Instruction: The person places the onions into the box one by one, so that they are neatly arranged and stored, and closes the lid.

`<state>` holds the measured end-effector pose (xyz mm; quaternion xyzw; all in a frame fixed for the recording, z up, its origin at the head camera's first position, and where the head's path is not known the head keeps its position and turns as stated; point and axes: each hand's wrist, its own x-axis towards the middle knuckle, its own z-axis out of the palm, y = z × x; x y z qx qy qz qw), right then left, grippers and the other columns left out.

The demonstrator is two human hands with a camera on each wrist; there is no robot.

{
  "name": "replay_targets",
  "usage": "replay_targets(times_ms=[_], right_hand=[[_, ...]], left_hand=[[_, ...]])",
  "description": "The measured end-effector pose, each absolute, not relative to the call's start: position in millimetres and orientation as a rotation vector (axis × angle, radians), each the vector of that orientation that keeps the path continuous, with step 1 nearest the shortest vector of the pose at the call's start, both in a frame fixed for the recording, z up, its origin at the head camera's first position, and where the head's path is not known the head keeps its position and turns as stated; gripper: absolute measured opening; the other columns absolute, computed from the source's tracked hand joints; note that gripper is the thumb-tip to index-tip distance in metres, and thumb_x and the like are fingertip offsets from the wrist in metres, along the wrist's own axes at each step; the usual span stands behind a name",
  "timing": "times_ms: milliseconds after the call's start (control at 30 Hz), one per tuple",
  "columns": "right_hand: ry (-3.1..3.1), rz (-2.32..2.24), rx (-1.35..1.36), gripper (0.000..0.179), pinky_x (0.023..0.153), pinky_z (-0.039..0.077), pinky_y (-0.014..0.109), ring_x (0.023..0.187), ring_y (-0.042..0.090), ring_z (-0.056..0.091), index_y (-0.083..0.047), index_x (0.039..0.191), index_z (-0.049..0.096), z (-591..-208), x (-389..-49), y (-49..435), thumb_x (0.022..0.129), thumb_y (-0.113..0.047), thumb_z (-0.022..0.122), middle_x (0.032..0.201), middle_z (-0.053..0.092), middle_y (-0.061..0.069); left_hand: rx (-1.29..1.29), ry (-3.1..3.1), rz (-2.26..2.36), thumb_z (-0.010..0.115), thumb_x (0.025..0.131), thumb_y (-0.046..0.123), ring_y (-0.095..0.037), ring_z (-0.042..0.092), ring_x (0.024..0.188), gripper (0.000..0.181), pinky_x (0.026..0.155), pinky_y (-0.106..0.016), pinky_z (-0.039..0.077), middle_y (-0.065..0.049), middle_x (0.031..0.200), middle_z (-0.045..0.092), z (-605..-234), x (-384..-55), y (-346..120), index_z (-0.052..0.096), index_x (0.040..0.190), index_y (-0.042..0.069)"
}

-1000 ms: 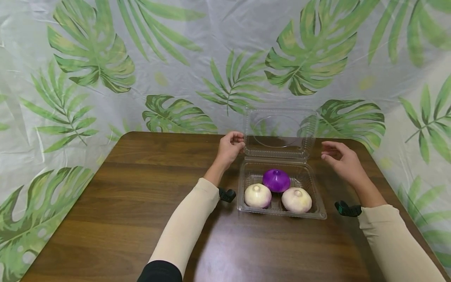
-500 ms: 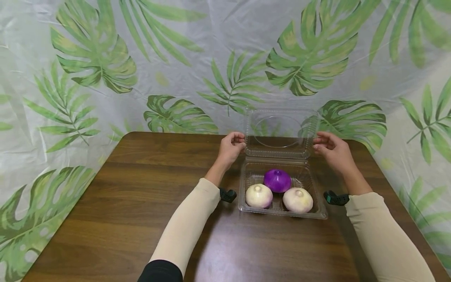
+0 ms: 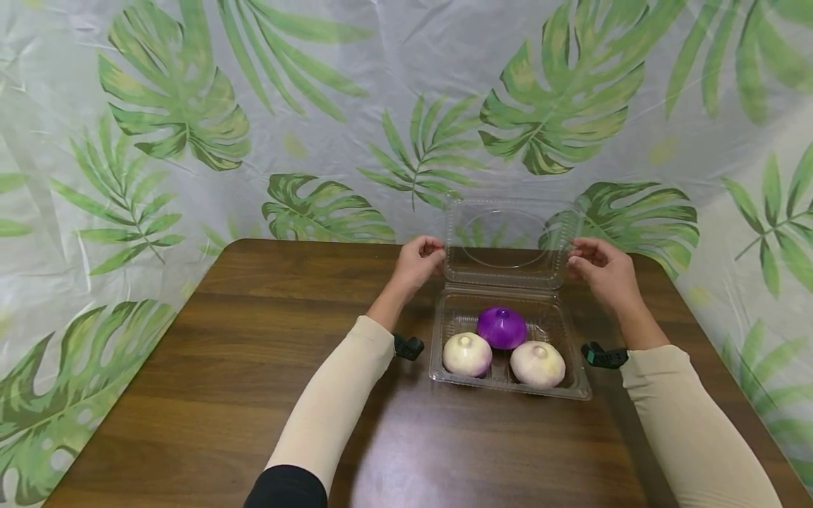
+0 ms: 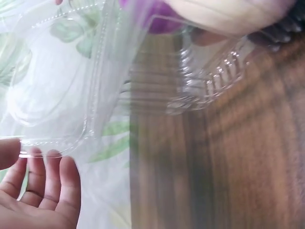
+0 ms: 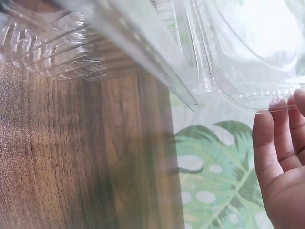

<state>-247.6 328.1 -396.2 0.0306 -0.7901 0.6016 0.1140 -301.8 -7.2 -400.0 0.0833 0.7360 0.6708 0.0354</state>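
Note:
A clear plastic clamshell container (image 3: 574, 381) stands on the table with its lid (image 3: 508, 275) raised upright at the back. Inside its base are a purple onion (image 3: 502, 328) and two whitish onions, one at front left (image 3: 466, 354) and one at front right (image 3: 538, 364). My left hand (image 3: 416, 264) pinches the lid's left edge; in the left wrist view the thumb (image 4: 8, 152) lies on one side and the fingertips on the other. At the lid's right edge my right hand (image 3: 603, 271) pinches the rim, with fingers (image 5: 264, 136) behind it and the thumb partly cut off.
The brown wooden table (image 3: 254, 339) reaches back to a grey leaf-printed cloth (image 3: 406, 63) hanging behind it. Black wrist straps with cameras sit on the left wrist (image 3: 408, 347) and right wrist (image 3: 603, 355).
My right hand has moved left from beside the container to the lid's right edge and taken hold of it. My left hand stays at the left edge.

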Motion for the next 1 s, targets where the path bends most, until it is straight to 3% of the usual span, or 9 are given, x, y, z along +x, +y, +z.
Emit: replay_targets(times_ms=[167, 333, 433, 600, 667, 800, 1000], right_hand=[[-2.352, 1.700, 0.059, 0.025, 0.068, 0.055, 0.014, 0.079, -0.003, 0.063, -0.020, 0.120, 0.063, -398.4, -246.1, 330.1, 0.096, -0.010, 0.063, 0.093, 0.064, -0.019], [-2.390, 1.613, 0.014, 0.024, 0.069, 0.055, 0.012, 0.080, -0.006, 0.063, -0.027, 0.114, 0.062, -398.2, -243.8, 331.0, 0.097, -0.011, 0.062, 0.092, 0.063, -0.022], [-2.394, 1.583, -0.011, 0.021, 0.069, 0.055, 0.011, 0.081, -0.007, 0.062, -0.019, 0.117, 0.064, -395.1, -241.6, 329.0, 0.097, -0.012, 0.063, 0.091, 0.062, -0.022], [-2.397, 1.635, -0.026, 0.027, 0.071, 0.055, 0.012, 0.083, -0.007, 0.064, -0.008, 0.122, 0.060, -385.2, -235.1, 323.4, 0.099, -0.021, 0.060, 0.093, 0.063, -0.022], [-2.398, 1.730, -0.014, 0.029, 0.072, 0.056, 0.014, 0.085, -0.006, 0.065, -0.009, 0.121, 0.059, -377.8, -232.2, 322.0, 0.101, -0.031, 0.056, 0.095, 0.064, -0.021], [-2.411, 2.017, -0.006, 0.046, 0.075, 0.058, 0.020, 0.089, -0.001, 0.068, -0.009, 0.117, 0.054, -357.2, -229.6, 322.2, 0.101, -0.052, 0.045, 0.100, 0.065, -0.016], [-2.626, 2.120, -0.100, 0.075, 0.080, 0.059, 0.027, 0.091, 0.001, 0.067, -0.009, 0.119, 0.049, -333.4, -232.0, 326.0, 0.093, -0.075, 0.023, 0.102, 0.062, -0.016]], left_hand=[[0.119, 2.102, 1.962, 0.050, 0.104, 0.032, -0.019, 0.061, 0.089, 0.037, 0.086, -0.037, 0.056, -0.010, 0.110, 0.063, -383.2, -302.2, -9.9, 0.061, 0.122, 0.002], [-0.016, 1.939, 1.880, 0.039, 0.102, 0.056, -0.021, 0.055, 0.089, 0.067, 0.103, -0.046, 0.049, -0.008, 0.106, 0.057, -359.3, -303.0, -8.5, 0.057, 0.128, -0.003], [-0.061, 1.905, 1.841, 0.036, 0.098, 0.066, -0.026, 0.054, 0.096, 0.081, 0.111, -0.049, 0.043, -0.012, 0.109, 0.056, -347.4, -301.7, -6.9, 0.054, 0.132, -0.005], [-0.101, 1.883, 1.811, 0.037, 0.094, 0.072, -0.036, 0.053, 0.122, 0.091, 0.115, -0.049, 0.040, -0.022, 0.134, 0.051, -339.2, -299.9, -4.8, 0.048, 0.140, -0.006], [-0.118, 1.877, 1.813, 0.038, 0.093, 0.073, -0.037, 0.052, 0.120, 0.093, 0.115, -0.049, 0.039, -0.021, 0.130, 0.052, -339.0, -299.6, -4.3, 0.046, 0.141, -0.006], [-0.151, 1.853, 1.843, 0.043, 0.089, 0.075, -0.031, 0.050, 0.104, 0.095, 0.115, -0.050, 0.038, -0.011, 0.103, 0.049, -339.5, -299.7, -4.2, 0.047, 0.136, -0.007], [-0.201, 1.814, 1.900, 0.049, 0.086, 0.077, -0.030, 0.049, 0.099, 0.080, 0.114, -0.052, 0.039, -0.007, 0.091, 0.047, -339.8, -299.8, -2.6, 0.052, 0.109, 0.000]])
